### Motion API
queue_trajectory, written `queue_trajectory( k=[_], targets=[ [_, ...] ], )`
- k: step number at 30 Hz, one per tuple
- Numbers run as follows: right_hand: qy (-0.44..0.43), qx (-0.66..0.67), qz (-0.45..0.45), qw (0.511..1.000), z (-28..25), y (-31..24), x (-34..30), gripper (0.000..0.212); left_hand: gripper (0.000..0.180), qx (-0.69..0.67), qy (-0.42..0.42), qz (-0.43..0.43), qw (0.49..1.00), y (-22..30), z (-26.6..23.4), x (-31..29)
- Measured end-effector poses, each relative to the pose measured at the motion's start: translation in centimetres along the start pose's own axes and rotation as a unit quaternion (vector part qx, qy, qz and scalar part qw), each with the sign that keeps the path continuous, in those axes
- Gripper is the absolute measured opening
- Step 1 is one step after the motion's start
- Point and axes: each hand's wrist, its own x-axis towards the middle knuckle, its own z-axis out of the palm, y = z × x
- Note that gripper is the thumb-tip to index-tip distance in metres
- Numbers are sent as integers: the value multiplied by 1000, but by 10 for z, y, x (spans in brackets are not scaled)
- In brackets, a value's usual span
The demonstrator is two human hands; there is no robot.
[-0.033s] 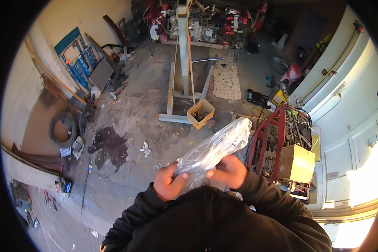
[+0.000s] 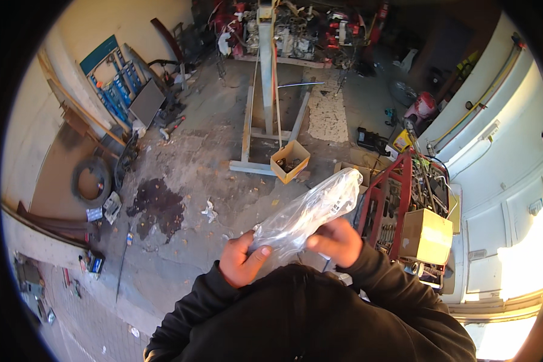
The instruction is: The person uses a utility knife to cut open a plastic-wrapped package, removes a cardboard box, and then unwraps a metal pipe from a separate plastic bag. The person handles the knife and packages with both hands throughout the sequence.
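Observation:
A long clear plastic bag point(image 2: 311, 208) slants up to the right in front of my chest. Something pale lies inside it, but glare and folds hide what it is. My left hand point(image 2: 242, 262) grips the bag's lower left side, thumb on top and fingers tucked underneath. On the other side, my right hand point(image 2: 338, 242) closes round the bag's lower right edge with the thumb across it; most of its fingertips are out of sight under the plastic.
An open cardboard box point(image 2: 290, 161) with dark parts stands by the grey hoist's base point(image 2: 253, 168). To the right is a red tool cart point(image 2: 385, 208) full of tools, with a closed carton point(image 2: 426, 235) on it. A dark stain point(image 2: 158, 208) and a tyre point(image 2: 91, 181) are at left.
My right hand has shifted slightly to the right, its thumb drawing back a little across the bag. My left hand and the bag stay nearly in place.

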Motion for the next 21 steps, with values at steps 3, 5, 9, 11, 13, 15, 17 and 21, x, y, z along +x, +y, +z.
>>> queue_trajectory(
  k=[3,5,9,11,13,15,17,21],
  targets=[
    [72,93,35,992,-29,-7,-3,36,40,71,12,-10,997,1,-2,-6],
    [97,53,48,993,-37,-8,2,30,42,100,22,-23,995,4,0,-7],
    [100,4,55,993,-38,-10,13,25,43,93,71,-49,992,17,10,-13],
    [106,-12,51,993,-37,-13,17,22,42,99,88,-57,990,22,13,-18],
    [107,-75,27,991,-38,-16,19,19,41,110,99,-64,987,26,14,-23],
    [105,-177,0,978,-43,-18,20,17,40,84,107,-58,989,27,14,-26],
    [99,-185,-18,978,-49,-19,22,16,40,66,114,-56,990,26,16,-28],
    [75,-74,16,994,-61,-24,23,13,41,69,138,-54,986,27,15,-29]
  ],
)
